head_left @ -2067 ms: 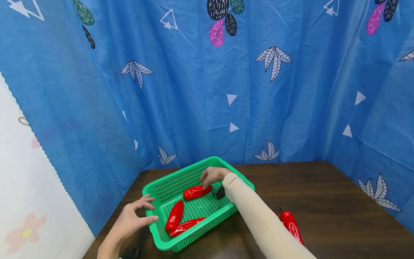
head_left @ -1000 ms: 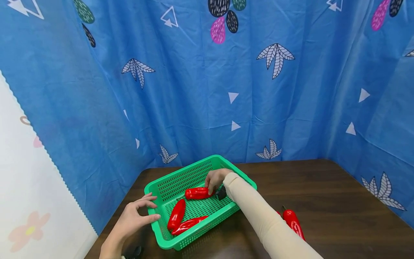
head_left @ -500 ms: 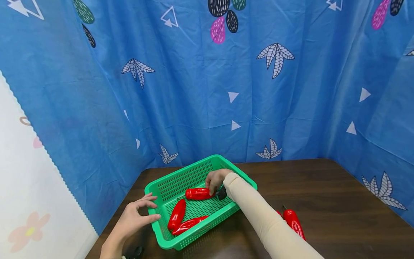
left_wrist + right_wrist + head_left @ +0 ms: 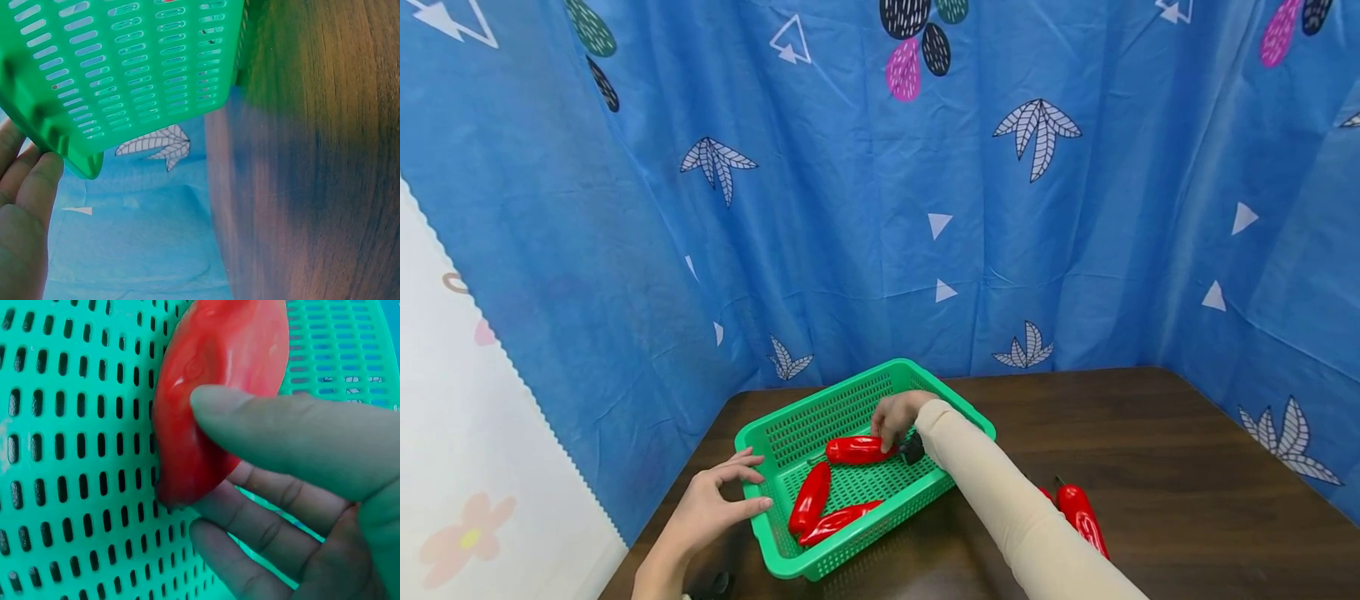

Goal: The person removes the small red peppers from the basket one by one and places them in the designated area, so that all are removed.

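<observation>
A green plastic basket (image 4: pixel 820 573) with slotted sides stands on the table. My left hand (image 4: pixel 703 508) holds its left end, thumb over the rim and fingertips against the lip, as the left wrist view also shows. Inside the basket my right hand (image 4: pixel 897 417) pinches the tapered end of a red pepper (image 4: pixel 852 450) between thumb and fingers. In the right wrist view the thumb presses on this glossy pepper (image 4: pixel 225 356), which lies on the basket's slotted bottom. Two more red peppers, one slanting (image 4: pixel 811 498) and one near the front wall (image 4: pixel 841 522), lie in the left part.
Outside the basket to the right, a red pepper (image 4: pixel 1081 518) lies on the dark wooden table (image 4: pixel 1187 500); the right sleeve (image 4: pixel 1015 508) partly hides another beside it. A blue patterned curtain (image 4: pixel 850 250) hangs behind the table, with white cloth (image 4: pixel 497 450) at the left.
My right hand has lowered onto the back pepper's end and taken hold. Over the last half second, hand and pepper shift slightly left. My left hand stays on the basket's rim.
</observation>
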Motion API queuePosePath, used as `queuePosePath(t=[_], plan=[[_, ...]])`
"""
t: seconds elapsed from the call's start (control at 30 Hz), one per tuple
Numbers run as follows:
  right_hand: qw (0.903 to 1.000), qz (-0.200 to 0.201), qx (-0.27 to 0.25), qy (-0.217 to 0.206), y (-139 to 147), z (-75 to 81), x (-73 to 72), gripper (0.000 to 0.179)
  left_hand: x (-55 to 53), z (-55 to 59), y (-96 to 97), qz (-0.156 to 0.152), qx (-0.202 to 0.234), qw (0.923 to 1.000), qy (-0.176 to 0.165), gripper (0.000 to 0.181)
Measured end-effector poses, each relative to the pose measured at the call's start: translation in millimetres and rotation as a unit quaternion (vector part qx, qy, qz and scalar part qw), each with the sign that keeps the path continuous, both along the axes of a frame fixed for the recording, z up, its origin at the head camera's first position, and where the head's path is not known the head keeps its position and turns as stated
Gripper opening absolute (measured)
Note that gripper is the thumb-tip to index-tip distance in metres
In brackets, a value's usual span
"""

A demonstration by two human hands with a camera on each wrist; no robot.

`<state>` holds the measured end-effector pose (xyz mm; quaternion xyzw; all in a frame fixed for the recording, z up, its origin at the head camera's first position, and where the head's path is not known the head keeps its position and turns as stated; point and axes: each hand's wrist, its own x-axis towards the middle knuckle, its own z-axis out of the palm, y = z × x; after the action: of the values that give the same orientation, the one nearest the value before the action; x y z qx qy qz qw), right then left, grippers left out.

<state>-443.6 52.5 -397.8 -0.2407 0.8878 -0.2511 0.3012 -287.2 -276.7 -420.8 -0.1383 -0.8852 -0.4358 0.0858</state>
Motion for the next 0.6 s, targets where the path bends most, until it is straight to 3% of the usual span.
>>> queuePosePath(t=[0.6], plan=[[0.9995, 0.003, -0.017, 0.024, -15, 9.1, 13.4, 0.019, -1.1, -2.8, -1.6, 0.002, 0.011, 0.9999, -0.001, 0.026]])
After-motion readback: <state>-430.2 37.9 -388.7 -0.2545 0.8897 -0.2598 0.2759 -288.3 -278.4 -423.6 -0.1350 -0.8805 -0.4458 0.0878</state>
